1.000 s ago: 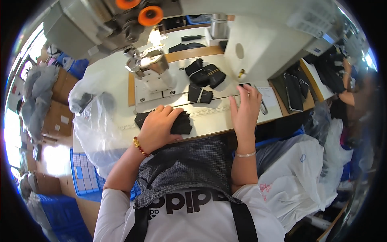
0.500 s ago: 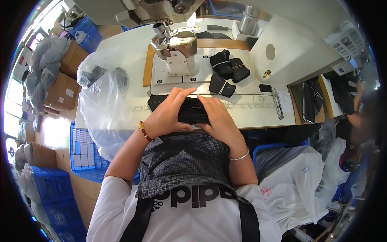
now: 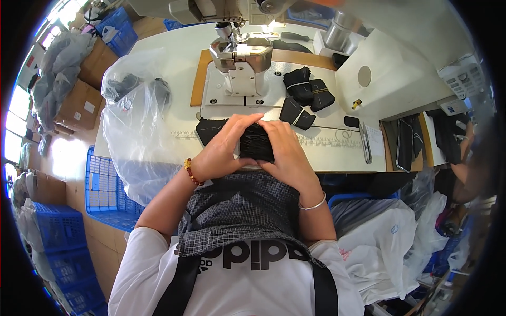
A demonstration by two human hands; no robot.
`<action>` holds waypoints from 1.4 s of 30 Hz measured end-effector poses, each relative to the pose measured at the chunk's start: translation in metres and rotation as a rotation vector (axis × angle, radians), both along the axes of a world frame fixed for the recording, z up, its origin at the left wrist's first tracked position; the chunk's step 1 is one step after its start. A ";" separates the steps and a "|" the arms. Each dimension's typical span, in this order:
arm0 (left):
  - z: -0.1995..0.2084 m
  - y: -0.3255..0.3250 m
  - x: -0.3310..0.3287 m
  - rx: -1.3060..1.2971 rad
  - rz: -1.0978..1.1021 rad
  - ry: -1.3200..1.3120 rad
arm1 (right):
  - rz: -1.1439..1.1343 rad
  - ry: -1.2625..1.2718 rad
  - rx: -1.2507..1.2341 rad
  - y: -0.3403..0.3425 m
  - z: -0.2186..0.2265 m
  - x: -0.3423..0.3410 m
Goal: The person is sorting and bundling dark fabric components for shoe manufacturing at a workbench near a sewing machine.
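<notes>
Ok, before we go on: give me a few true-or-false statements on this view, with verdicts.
1. The left hand and right hand hold the black stack between them. True.
2. The beaded bracelet is on the right wrist. False: it is on the left.
3. Three banded bundles lie right of the machine post. True.
4. The metal tool lies left of the stack. False: it lies right.
5. A clear bag overhangs the table's front edge. True.
</notes>
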State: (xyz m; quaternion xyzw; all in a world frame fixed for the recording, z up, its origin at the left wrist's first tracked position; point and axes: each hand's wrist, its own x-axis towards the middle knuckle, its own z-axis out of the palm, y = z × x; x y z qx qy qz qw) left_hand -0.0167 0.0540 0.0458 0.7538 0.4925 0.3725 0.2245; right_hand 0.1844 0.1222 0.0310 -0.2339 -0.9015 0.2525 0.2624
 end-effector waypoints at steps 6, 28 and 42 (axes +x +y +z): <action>-0.019 0.002 0.007 0.030 -0.037 -0.015 | -0.070 0.001 0.098 -0.003 -0.007 -0.007; -0.029 0.001 0.030 0.104 0.217 -0.227 | -0.168 -0.140 0.376 -0.008 -0.018 -0.030; -0.032 -0.001 0.031 0.028 0.314 -0.273 | -0.058 -0.186 0.257 -0.002 0.000 -0.029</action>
